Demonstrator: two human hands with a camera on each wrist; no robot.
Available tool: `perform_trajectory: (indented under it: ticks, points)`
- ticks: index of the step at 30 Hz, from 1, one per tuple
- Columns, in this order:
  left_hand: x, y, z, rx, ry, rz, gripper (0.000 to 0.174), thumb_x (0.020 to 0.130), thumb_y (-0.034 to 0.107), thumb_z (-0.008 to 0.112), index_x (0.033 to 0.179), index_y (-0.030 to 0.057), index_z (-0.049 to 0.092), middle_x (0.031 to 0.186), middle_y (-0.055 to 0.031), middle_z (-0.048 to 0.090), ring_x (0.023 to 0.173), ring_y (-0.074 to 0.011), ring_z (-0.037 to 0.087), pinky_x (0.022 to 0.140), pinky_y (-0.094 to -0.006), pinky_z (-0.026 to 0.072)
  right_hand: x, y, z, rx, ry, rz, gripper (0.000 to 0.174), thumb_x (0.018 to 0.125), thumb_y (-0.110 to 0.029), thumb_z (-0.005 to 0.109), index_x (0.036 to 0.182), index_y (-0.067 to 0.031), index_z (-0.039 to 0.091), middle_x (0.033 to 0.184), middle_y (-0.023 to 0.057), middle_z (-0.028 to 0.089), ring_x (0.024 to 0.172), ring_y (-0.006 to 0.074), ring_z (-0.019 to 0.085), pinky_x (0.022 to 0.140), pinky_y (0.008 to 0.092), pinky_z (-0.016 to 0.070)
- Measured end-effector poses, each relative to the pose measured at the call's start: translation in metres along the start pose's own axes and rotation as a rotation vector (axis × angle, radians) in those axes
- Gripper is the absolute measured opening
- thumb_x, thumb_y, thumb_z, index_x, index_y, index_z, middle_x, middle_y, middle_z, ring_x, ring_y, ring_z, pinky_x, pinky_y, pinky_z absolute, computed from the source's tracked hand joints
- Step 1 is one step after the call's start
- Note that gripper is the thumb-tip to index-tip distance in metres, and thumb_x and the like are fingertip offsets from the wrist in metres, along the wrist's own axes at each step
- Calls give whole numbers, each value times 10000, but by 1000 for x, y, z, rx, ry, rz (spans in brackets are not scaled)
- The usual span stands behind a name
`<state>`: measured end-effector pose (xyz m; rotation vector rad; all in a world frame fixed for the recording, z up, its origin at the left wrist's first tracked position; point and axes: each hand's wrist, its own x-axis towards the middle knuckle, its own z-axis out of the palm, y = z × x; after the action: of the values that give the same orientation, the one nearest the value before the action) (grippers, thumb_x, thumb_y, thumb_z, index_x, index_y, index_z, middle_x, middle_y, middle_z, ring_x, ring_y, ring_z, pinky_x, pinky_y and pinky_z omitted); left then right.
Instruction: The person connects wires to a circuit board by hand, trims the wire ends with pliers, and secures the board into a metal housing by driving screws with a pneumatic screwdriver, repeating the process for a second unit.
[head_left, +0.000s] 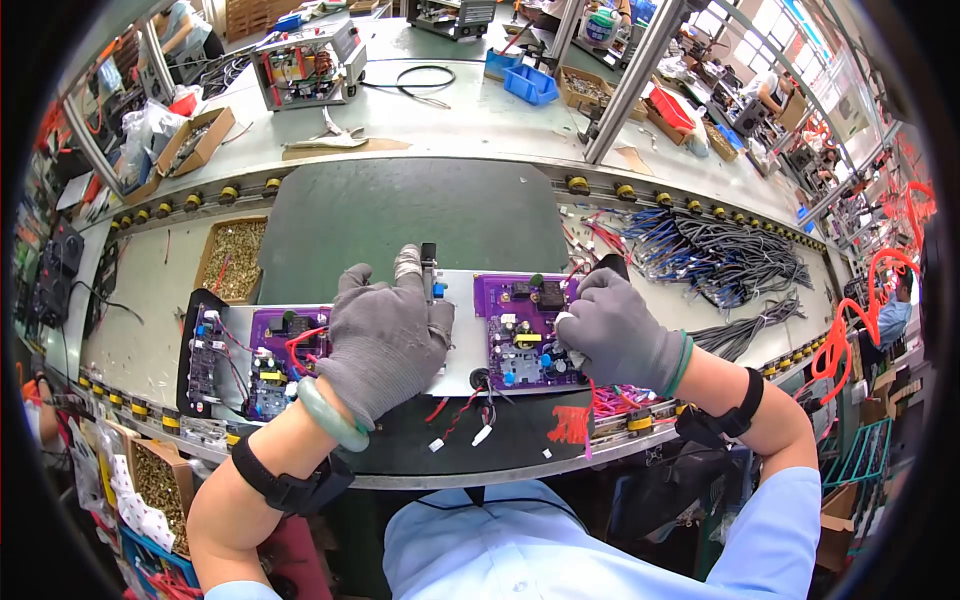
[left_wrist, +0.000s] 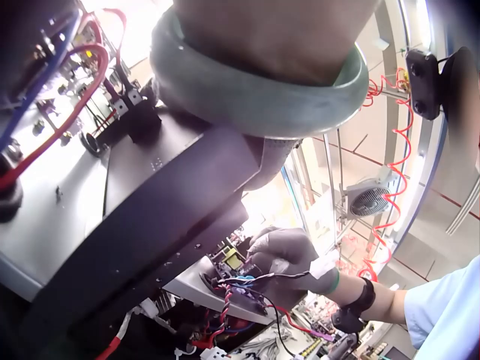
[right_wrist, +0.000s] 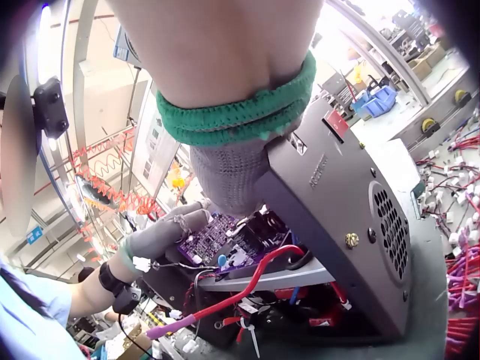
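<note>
A metal chassis (head_left: 459,372) with a purple circuit board (head_left: 520,330) stands on the dark green mat. My gloved left hand (head_left: 385,335) grips its left end at a black end panel (left_wrist: 150,225), with a taped index fingertip beside the panel's top. At the other end my gloved right hand (head_left: 625,335) holds on with curled fingers, its thumb at the board's right edge. Close by it, in the right wrist view, is a black perforated end panel (right_wrist: 341,202). Loose wires with white connectors (head_left: 482,434) hang from the chassis front.
To the left lies another unit with a purple board (head_left: 270,390). Bundles of grey and blue cables (head_left: 710,250) lie to the right. A cardboard box of brass-coloured parts (head_left: 230,260) stands behind the left unit. Roller rails (head_left: 625,191) run along the bench.
</note>
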<state>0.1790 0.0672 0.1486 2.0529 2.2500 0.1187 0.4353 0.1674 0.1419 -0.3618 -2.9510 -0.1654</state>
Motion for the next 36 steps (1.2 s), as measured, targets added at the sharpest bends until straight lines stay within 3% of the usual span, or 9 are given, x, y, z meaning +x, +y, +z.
perform_trajectory:
  ticks: [9, 17, 19, 21, 24, 29, 31, 33, 36]
  points:
    - [0, -3, 9, -70, 56, 47, 596, 939, 279, 535, 1372, -120, 445, 718, -117, 688, 741, -285, 696, 1076, -418, 363, 12, 9, -4, -15, -273, -12, 71, 644, -108, 669, 698, -85, 628, 602, 93, 617, 676, 297, 669, 912, 412, 481]
    - [1, -7, 12, -14, 163, 73, 487, 936, 311, 550, 1243, -67, 556, 730, -141, 692, 742, -324, 689, 1006, -417, 431, -1, 6, 0, 19, -185, 107, 84, 669, -148, 679, 747, -115, 672, 627, 76, 638, 721, 274, 687, 877, 397, 474]
    - [-1, -8, 11, -6, 162, 108, 463, 930, 319, 560, 1203, -55, 572, 746, -156, 692, 765, -337, 683, 1012, -422, 427, -14, -4, -12, -19, -192, 100, 159, 698, -130, 676, 856, -134, 690, 703, 67, 645, 739, 256, 676, 859, 393, 475]
    - [-2, -5, 5, -58, 74, 69, 493, 924, 334, 570, 1225, -56, 560, 799, -178, 697, 863, -354, 673, 1012, -423, 428, -35, -19, -29, -37, 198, 62, 234, 749, -117, 659, 980, -152, 679, 822, 39, 634, 779, 213, 647, 843, 391, 469]
    - [-2, 0, 7, -88, 209, 20, 529, 895, 322, 600, 1262, -55, 546, 891, -188, 681, 943, -366, 644, 1001, -432, 435, -70, -52, -28, -144, 15, -150, 208, 789, -173, 642, 996, -158, 658, 849, -14, 542, 819, 172, 596, 865, 381, 447]
    - [6, 34, -17, -43, 655, 422, 557, 809, 225, 731, 1293, 4, 563, 996, -178, 626, 964, -353, 617, 910, -459, 461, -78, -58, 2, -145, 126, -46, 80, 775, -191, 665, 852, -176, 653, 829, 7, 525, 783, 185, 597, 913, 384, 428]
    - [5, 64, -23, -295, 406, 549, 390, 800, 176, 734, 1159, 39, 667, 956, -147, 643, 930, -326, 635, 836, -433, 489, -56, -45, -5, -47, 345, 221, 98, 749, -187, 696, 836, -168, 656, 811, 28, 565, 736, 201, 606, 914, 391, 429]
    - [3, 93, -15, -499, 385, 673, 247, 797, 171, 714, 1026, 79, 704, 914, -125, 652, 855, -294, 646, 763, -416, 495, -44, -21, 4, 22, 370, 342, 112, 717, -194, 721, 807, -161, 662, 785, 41, 615, 713, 236, 625, 906, 395, 436]
    - [5, 117, -14, -73, 401, 703, 92, 796, 176, 689, 858, 110, 697, 882, -109, 658, 784, -267, 643, 687, -397, 490, -39, -19, 10, 101, 424, 399, 105, 701, -187, 732, 782, -151, 676, 760, 47, 656, 746, 256, 661, 879, 387, 457]
